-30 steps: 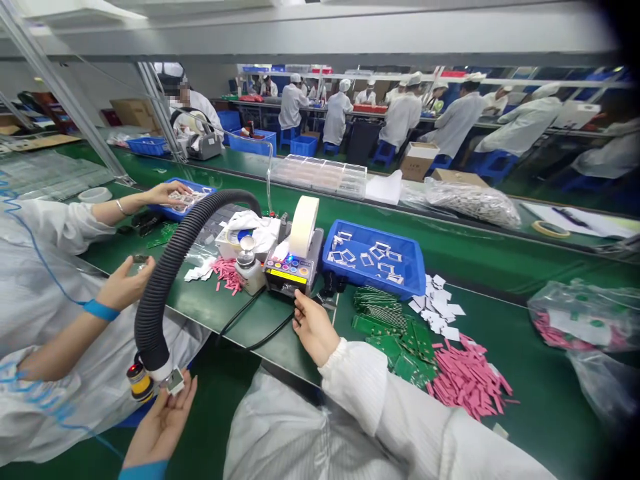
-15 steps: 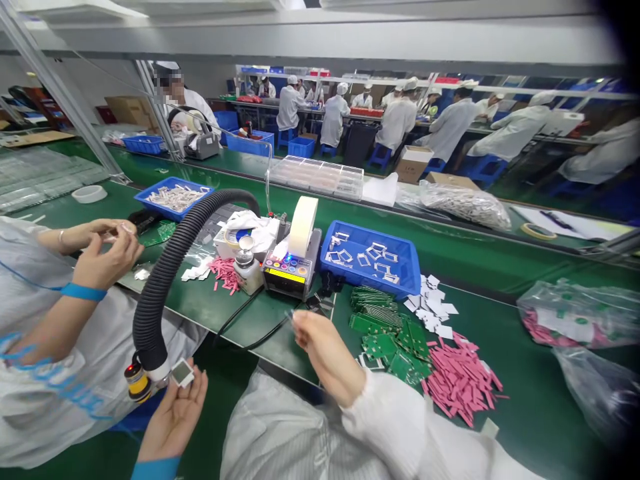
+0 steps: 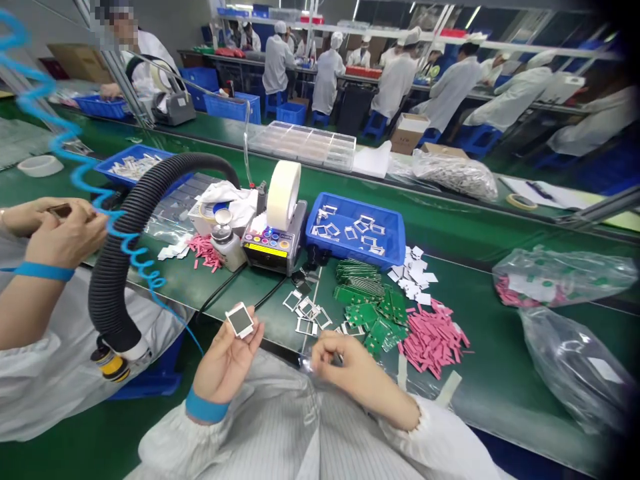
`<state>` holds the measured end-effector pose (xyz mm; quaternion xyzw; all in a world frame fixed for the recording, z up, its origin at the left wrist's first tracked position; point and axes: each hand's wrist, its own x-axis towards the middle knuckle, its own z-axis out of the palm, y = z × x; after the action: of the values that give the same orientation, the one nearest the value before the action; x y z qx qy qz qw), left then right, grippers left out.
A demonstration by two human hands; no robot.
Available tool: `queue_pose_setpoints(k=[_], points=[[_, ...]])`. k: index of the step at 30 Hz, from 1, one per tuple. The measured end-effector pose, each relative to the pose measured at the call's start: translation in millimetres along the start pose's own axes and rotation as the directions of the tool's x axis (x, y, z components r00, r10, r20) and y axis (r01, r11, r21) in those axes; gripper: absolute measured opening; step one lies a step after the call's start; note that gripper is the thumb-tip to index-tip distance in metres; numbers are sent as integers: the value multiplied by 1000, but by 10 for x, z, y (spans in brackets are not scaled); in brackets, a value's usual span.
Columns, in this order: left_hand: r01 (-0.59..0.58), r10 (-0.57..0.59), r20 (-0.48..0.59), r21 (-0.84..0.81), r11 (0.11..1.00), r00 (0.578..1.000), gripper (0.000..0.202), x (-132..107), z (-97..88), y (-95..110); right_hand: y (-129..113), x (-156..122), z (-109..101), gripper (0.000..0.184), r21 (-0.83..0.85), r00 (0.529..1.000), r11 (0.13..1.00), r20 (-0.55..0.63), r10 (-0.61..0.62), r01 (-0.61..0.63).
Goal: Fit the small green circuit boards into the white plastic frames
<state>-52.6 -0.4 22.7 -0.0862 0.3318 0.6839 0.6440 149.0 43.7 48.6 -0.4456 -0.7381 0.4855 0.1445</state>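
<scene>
A small screen with a white frame (image 3: 241,320) is held at its edges by the fingertips of my left hand (image 3: 225,367), its grey face upward. My right hand (image 3: 343,360) is at the bench's front edge, fingers curled together. A shiny, clear-looking bit shows at its fingertips, too blurred to name. Just beyond that hand lie several loose white frames (image 3: 306,308). Green circuit boards (image 3: 375,307) are heaped to the right of them, beside a pile of pink strips (image 3: 435,340).
A black ribbed hose (image 3: 107,280) arches at left, near a co-worker's hands (image 3: 65,230). Behind my hands stand a tape dispenser (image 3: 273,247), a metal-topped bottle (image 3: 227,245) and a blue tray (image 3: 400,233) of white frames. White squares (image 3: 414,275) and plastic bags (image 3: 565,273) lie rightward.
My left hand has brought the screen away from the hose's mouth, up and to the right. My right hand has come back toward the bench edge, uncovering the loose frames. The view has tilted down.
</scene>
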Motion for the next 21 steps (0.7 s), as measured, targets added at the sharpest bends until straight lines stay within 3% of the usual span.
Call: queue_pose_setpoints(k=[3,7,9,11,14,18,21], points=[[52,-50,-64,18,999,997,37,44,-58,-42,289,-14,126,17,-264,994,962,-102,41,-67],[71,-70,-106,12,997,992,37,81,-116,-80,284,45,126,8,-300,983,952,-185,8,-64],[63,-61,-110,13,998,992,37,91,-158,-84,137,144,67,12,-127,981,991,-195,24,-50],[60,-57,-99,24,998,993,37,95,-208,-88,-42,318,29,11,234,970,970,-215,112,-60],[64,-60,-76,52,997,995,35,84,-266,-102,-263,698,76,17,658,931,748,-214,296,-87],[68,-64,-74,58,996,995,35,51,-291,-102,-387,1164,261,19,842,848,522,-174,501,-136],[70,-67,-77,44,997,995,35,37,-318,-64,-427,1318,357,18,917,791,377,-135,597,-128]])
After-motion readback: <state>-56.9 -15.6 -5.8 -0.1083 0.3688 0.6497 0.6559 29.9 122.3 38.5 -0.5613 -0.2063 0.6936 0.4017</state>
